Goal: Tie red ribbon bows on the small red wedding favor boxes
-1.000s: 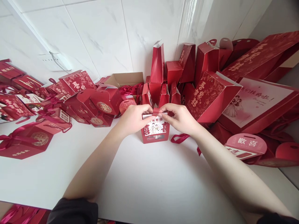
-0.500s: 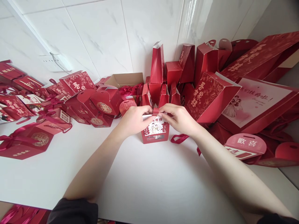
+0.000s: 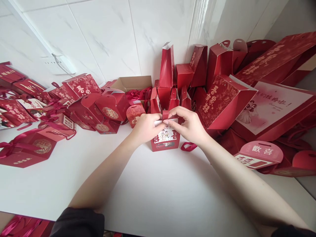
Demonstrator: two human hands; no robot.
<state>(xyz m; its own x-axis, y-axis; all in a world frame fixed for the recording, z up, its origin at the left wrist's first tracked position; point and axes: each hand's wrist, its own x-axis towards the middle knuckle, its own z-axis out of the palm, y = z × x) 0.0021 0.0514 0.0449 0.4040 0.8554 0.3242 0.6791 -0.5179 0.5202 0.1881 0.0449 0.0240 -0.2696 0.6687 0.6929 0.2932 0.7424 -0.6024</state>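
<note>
A small red box [image 3: 166, 144] with a printed couple on its front stands upright on the white table. At its top edge, my left hand [image 3: 148, 127] and my right hand [image 3: 189, 125] meet, fingertips almost touching. Between them a short loop of red ribbon [image 3: 165, 114] stands up, pinched from both sides. The lower part of the loop is hidden by my fingers. A loose ribbon end [image 3: 189, 146] lies on the table to the right of the box, beneath my right hand.
White table [image 3: 158, 191] in front. Behind the hands stand several red boxes [image 3: 167, 67] and an open carton [image 3: 133, 82] holding red ribbon. More boxes crowd the left [image 3: 32, 148] and the right [image 3: 229, 102], near the tiled wall [image 3: 106, 36].
The ribbon loop stands a little higher between my fingers. My right hand's index finger has arched up, and my left hand has shifted slightly right and down.
</note>
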